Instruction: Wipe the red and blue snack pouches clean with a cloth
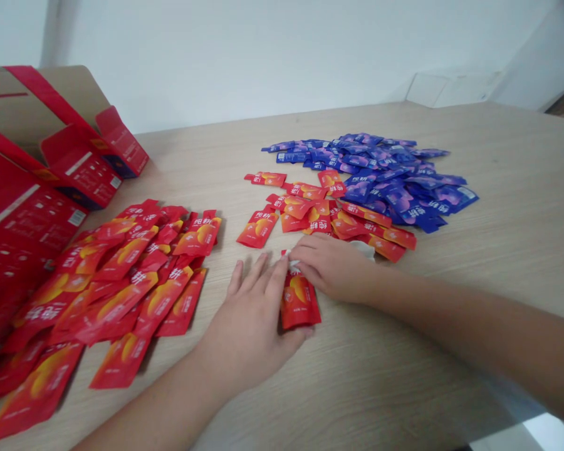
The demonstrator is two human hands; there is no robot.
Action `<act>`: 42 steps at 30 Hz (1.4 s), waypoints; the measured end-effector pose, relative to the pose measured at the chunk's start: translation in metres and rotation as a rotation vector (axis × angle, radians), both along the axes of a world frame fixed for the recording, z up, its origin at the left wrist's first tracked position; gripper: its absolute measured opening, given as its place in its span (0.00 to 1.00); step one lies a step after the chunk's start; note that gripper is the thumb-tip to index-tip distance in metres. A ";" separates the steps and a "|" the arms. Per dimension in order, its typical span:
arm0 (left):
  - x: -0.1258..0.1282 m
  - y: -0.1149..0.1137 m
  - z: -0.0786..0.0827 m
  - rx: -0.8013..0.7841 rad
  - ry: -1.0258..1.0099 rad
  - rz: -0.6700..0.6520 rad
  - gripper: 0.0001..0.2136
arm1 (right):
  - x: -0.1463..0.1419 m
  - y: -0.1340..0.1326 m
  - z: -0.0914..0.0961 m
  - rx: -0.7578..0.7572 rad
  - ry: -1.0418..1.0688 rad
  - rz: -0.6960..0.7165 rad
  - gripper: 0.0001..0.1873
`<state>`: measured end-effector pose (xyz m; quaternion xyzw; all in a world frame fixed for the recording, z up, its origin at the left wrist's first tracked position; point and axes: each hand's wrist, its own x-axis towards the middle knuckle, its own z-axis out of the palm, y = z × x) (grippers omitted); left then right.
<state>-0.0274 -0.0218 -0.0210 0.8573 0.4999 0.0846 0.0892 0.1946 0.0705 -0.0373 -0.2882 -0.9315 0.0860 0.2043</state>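
Spreading beneath everything, a pale wood-grain bench (207,163) carried printed red cardboard boxes (23,213) at the left. Beside them lay a large heap of flat red-and-orange packets (136,275); toward the far right sat a heap of glossy blue-and-purple packets (380,175), with a smaller red-and-orange group (310,207) against its near-left edge.

The person's left hand (251,326) lay with fingers outstretched along the left of a single shiny red packet (301,300), forefinger at its upper end and thumb at its lower edge. The right hand (331,263) bent its fingers over the top; whether they pinched anything could not be told. The packet rested on the bench between both hands. White material (364,249) showed behind the right hand.

The step in hand looked like steadying the packet while pressing or wiping its top; the next move seemed to call for light, even pressure.

Fingers hid part of the packet's top, and a whitish patch there was hard to identify. Small print was blurred, and the frame cut off the boxes.
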 end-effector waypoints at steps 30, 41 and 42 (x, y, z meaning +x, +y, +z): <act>-0.019 0.011 0.013 -0.108 -0.014 -0.036 0.43 | 0.011 0.000 -0.002 -0.067 0.406 -0.192 0.08; -0.016 0.013 0.005 -0.131 0.012 -0.040 0.58 | -0.004 -0.041 0.022 -0.370 0.075 0.316 0.07; -0.016 0.013 0.006 -0.133 0.016 -0.038 0.58 | -0.005 -0.041 0.022 -0.342 0.056 0.311 0.07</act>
